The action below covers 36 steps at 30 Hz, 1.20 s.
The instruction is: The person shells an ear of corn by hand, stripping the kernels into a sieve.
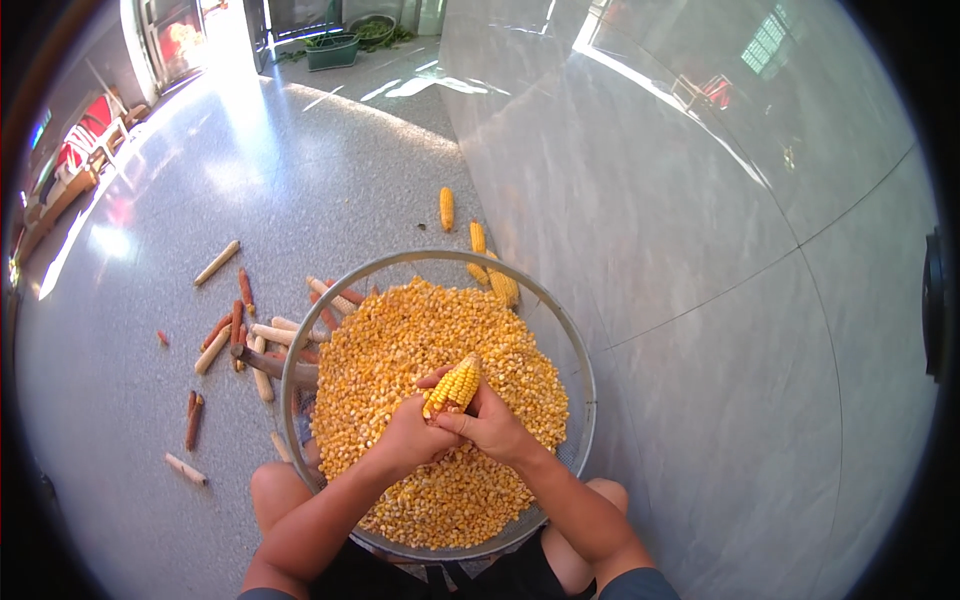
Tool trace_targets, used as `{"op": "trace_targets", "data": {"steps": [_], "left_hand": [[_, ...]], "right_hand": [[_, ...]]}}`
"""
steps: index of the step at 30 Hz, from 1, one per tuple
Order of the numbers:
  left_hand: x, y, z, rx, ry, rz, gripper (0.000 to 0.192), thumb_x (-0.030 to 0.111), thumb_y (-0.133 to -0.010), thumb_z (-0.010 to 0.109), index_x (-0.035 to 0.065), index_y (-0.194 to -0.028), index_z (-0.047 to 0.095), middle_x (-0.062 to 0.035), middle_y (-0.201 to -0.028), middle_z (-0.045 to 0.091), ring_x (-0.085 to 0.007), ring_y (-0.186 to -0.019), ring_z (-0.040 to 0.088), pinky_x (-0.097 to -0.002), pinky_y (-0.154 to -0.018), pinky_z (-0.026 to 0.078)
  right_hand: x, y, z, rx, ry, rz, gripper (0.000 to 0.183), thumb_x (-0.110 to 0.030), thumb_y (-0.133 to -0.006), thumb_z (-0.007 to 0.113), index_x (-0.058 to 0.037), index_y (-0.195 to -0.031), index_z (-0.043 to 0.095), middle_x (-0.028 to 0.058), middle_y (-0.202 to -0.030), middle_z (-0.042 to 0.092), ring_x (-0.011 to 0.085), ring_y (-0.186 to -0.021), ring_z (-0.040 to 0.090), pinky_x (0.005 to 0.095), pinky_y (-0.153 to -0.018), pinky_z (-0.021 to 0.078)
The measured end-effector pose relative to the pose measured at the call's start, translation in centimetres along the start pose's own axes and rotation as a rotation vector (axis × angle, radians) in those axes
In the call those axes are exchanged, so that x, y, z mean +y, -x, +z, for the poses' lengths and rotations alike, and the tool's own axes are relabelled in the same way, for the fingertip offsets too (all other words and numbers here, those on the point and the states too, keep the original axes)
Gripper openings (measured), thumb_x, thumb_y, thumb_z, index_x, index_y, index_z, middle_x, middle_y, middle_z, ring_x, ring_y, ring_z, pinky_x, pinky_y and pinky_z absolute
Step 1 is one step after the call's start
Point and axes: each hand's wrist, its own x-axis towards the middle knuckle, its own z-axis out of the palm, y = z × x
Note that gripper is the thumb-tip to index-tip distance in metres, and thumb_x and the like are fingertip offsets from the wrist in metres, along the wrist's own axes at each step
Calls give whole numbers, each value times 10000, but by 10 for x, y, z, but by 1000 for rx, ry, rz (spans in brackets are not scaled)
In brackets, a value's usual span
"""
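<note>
A partly shelled ear of yellow corn (459, 381) is held between both hands, its kernel-covered tip pointing up and right. My left hand (415, 435) grips its lower end, where some reddish bare cob shows. My right hand (496, 424) wraps the ear from the right, with the thumb across the bare part. Below the hands, a heap of loose corn kernels (390, 345) fills much of a large round sieve with a metal rim (591, 390). The sieve stands between my knees.
Bare corn cobs (215, 349), red and whitish, lie on the floor left of the sieve. A curved wooden piece (259, 362) reaches to the rim. Unshelled ears (447, 209) lie beyond it, against the tiled wall (697, 300). A green planter (331, 52) stands far off.
</note>
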Motion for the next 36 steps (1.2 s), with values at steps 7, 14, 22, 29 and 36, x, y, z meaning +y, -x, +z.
{"op": "trace_targets", "data": {"steps": [7, 14, 22, 29, 36], "left_hand": [[-8, -1, 6, 109, -163, 202, 285, 89, -763, 706, -3, -1012, 600, -52, -789, 632, -132, -688, 615, -286, -588, 484], [-18, -4, 4, 289, -505, 361, 351, 95, -750, 729, -13, -1064, 614, -109, -876, 680, -178, -765, 659, -323, -686, 523], [-15, -4, 3, 231, -445, 315, 332, 92, -752, 722, -2, -1052, 614, -148, -870, 684, -260, -805, 690, -350, -708, 533], [-12, 0, 9, 381, -664, 457, 424, 106, -757, 736, 27, -1141, 575, -185, -973, 677, -368, -832, 682, -425, -697, 548], [-17, -7, 5, 305, -648, 369, 454, 82, -771, 716, 21, -1193, 563, -166, -1008, 677, -336, -914, 683, -399, -744, 546]], "right_hand": [[-4, 0, -4, -46, -64, 5, 566, -62, -880, 665, -20, -1363, 372, 140, -1323, 525, 189, -1183, 535, 340, -1025, 436], [4, -6, 0, 69, -160, 116, 497, -81, -885, 655, -7, -1315, 415, 156, -1337, 514, 201, -1152, 561, 304, -954, 487], [3, -2, -5, -18, -270, 67, 508, -19, -888, 602, -14, -1349, 390, 155, -1343, 510, 213, -1177, 550, 323, -971, 480], [9, -4, 4, 104, -282, 65, 462, -21, -891, 603, 3, -1316, 423, 147, -1290, 559, 199, -1165, 552, 312, -964, 474], [1, -8, 0, 68, -192, 71, 444, -37, -874, 617, -3, -1284, 450, 144, -1273, 573, 192, -1162, 551, 332, -999, 446]]}}
